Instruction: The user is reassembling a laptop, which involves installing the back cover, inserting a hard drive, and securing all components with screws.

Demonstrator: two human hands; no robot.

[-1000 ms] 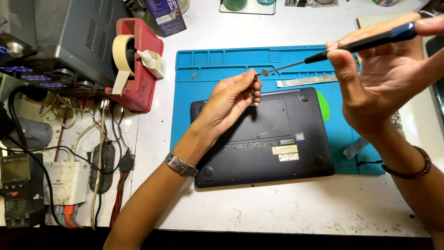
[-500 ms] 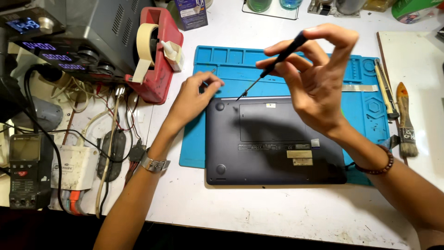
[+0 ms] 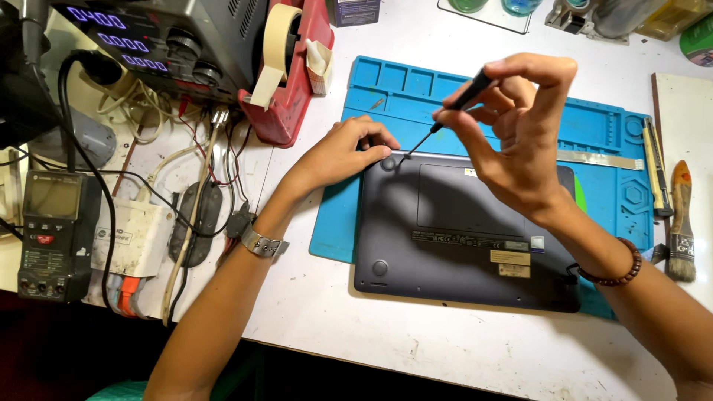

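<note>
My screwdriver (image 3: 445, 119) tip has dropped onto the laptop (image 3: 460, 230) corner, pinched in my right hand (image 3: 520, 141); my left hand (image 3: 342, 152) presses flat beside it, hiding the screw.

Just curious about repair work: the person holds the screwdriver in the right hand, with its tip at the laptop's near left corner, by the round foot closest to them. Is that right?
Not quite. The head view shows the right hand holding the screwdriver with its tip at the far left corner of the laptop, beside the left hand, not the near one.

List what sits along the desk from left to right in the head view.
Black handheld meter → white power adapter → red tape dispenser → left hand → dark grey laptop underside → right hand holding black screwdriver → wooden-handled brush.
</note>
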